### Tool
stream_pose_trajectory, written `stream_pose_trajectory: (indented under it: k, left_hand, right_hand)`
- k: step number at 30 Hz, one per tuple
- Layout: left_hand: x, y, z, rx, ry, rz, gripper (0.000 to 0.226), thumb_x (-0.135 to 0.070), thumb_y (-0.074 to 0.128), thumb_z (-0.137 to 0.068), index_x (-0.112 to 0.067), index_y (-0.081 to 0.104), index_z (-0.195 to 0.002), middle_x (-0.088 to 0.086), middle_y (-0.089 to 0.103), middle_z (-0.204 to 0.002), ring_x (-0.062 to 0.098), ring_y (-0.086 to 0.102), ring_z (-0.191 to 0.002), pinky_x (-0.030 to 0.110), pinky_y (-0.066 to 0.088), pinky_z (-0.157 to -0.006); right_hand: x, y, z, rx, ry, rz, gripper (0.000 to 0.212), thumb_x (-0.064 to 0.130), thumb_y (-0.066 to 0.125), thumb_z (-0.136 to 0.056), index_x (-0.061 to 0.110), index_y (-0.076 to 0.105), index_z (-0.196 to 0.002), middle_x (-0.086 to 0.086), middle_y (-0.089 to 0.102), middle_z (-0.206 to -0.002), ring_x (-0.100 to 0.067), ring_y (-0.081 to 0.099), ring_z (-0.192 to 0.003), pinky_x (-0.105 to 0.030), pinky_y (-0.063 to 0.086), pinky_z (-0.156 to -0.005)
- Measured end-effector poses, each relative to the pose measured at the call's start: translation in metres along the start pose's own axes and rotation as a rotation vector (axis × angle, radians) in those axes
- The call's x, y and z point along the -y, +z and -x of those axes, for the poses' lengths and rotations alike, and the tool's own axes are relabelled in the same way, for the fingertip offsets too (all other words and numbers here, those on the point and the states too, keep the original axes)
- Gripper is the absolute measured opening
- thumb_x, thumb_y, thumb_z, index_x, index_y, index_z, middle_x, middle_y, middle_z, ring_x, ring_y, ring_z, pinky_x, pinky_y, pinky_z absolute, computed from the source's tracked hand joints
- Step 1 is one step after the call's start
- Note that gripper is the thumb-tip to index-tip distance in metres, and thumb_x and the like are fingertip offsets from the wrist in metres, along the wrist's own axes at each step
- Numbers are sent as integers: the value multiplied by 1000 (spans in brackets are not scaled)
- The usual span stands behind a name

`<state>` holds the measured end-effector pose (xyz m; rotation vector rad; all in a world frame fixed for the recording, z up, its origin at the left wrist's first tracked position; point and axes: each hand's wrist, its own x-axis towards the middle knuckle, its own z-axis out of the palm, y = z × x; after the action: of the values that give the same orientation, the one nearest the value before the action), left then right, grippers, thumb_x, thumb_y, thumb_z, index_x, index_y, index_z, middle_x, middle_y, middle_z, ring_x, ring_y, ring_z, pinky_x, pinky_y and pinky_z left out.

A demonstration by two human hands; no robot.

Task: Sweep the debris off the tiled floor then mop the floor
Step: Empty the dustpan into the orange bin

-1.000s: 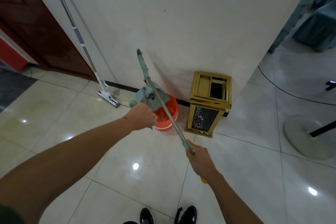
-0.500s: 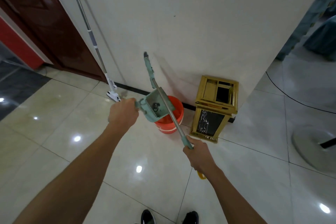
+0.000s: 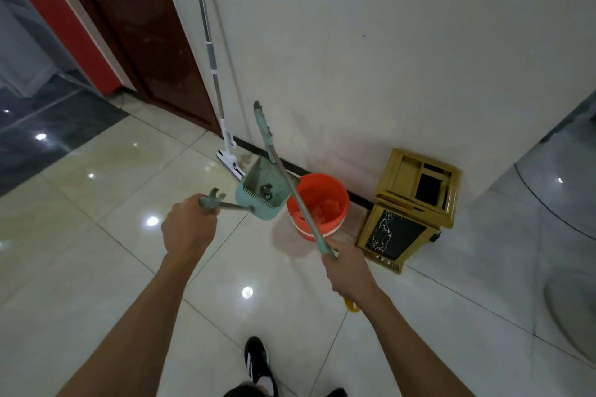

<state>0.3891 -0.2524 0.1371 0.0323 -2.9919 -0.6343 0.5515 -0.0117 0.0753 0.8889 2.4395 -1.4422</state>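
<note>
My left hand (image 3: 188, 229) grips the handle of a teal dustpan (image 3: 263, 192), which hangs tilted just left of an orange bucket (image 3: 319, 206). My right hand (image 3: 350, 271) grips a broom handle (image 3: 290, 184), a metal pole with teal ends that slants up toward the wall and crosses over the bucket. A bit of yellow (image 3: 351, 305) shows under my right wrist. The dustpan holds a little dark debris. A flat mop (image 3: 209, 68) with a white head leans on the wall to the left.
A gold waste bin (image 3: 409, 209) stands right of the bucket against the white wall. A dark wooden door (image 3: 138, 29) is at the back left. Glossy cream floor tiles (image 3: 96, 235) spread around my shoes (image 3: 258, 361). A round grey base (image 3: 571, 309) lies at the far right.
My left hand has drawn the dustpan back and to the left, away from over the bucket. The right hand keeps its hold on the broom handle. The view has shifted right and closer.
</note>
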Motion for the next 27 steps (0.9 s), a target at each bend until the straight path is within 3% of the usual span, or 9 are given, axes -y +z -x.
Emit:
stream_pose_trajectory:
  k: [7, 12, 17, 21, 27]
  left_hand:
    - [48, 10, -42, 19, -96, 29, 5, -26, 66, -94, -25, 70, -90, -6, 59, -68, 15, 54, -60, 30, 42, -62]
    - [78, 29, -89, 78, -129, 68, 8, -25, 64, -94, -25, 71, -89, -6, 63, -68, 16, 62, -63, 33, 55, -66]
    - [92, 48, -132, 169, -140, 77, 13, -20, 60, -91, -28, 69, -84, -7, 63, -67, 17, 61, -61, 31, 52, -61]
    - [91, 65, -159, 237, -118, 78, 15, -20, 59, -90, -29, 66, -81, -9, 62, -66, 16, 62, -61, 35, 59, -66]
    - [69, 96, -205, 330, -95, 64, 19, -16, 55, -89, -29, 66, -82, -7, 63, -68, 19, 62, -64, 32, 54, -63]
  right_hand:
    - [42, 39, -41, 43, 7, 34, 24, 30, 54, -90, 30, 66, -111, -5, 65, -74, -20, 64, -56, -46, 59, -50]
    - [87, 62, -71, 89, 94, 3, 28, 19, 54, -92, 23, 66, -116, -6, 61, -68, -18, 57, -50, -30, 52, -46]
    - [127, 77, -101, 125, 160, 4, 16, 14, 51, -92, 18, 65, -99, -12, 55, -68, -22, 50, -54, -25, 41, -42]
    - [147, 88, -128, 159, 211, 27, 20, 9, 49, -94, 9, 65, -106, -15, 54, -71, -25, 49, -58, -25, 40, -42]
    - [162, 92, -188, 182, 268, 65, 27, 3, 46, -89, -2, 63, -110, -18, 60, -72, -25, 54, -54, -27, 44, -45]
